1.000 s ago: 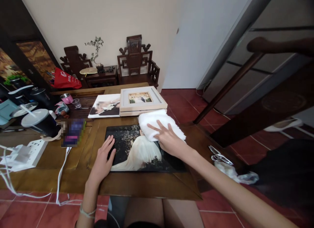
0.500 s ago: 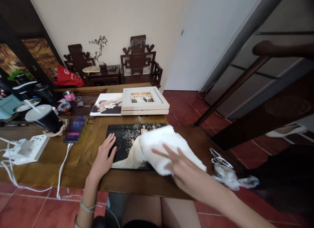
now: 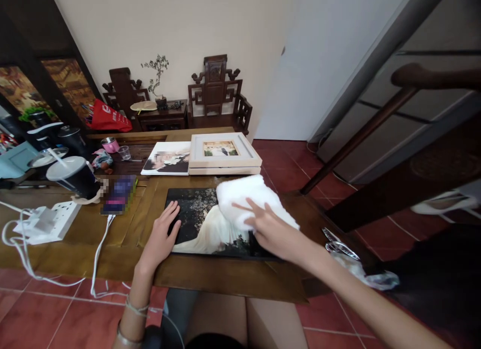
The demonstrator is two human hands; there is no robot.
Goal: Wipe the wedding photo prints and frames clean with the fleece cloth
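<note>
A dark photo panel point(image 3: 210, 233) with a pale gown pictured on it lies flat on the wooden table. My left hand point(image 3: 165, 231) rests on its left edge, fingers stretched out and holding nothing. Over the panel's upper right part, my right hand point(image 3: 268, 228) has a folded white towel point(image 3: 240, 191) under its fingers. Two of these fingers are spread on top of the towel, while others dip into its folds. The towel hides part of the picture and overhangs the panel's far edge.
Behind the panel are stacked white picture frames point(image 3: 225, 163) and a white-edged photo print point(image 3: 161, 168). To the left stand a lidded cup point(image 3: 75, 176), a phone point(image 3: 118, 196) on a cable, and a power strip point(image 3: 62, 223). Scissors point(image 3: 340, 246) and crumpled plastic point(image 3: 379, 279) lie at the right.
My right hand and the towel have moved up and away across the panel, uncovering its lower right part. My left hand stays at the left edge. The view has shifted slightly.
</note>
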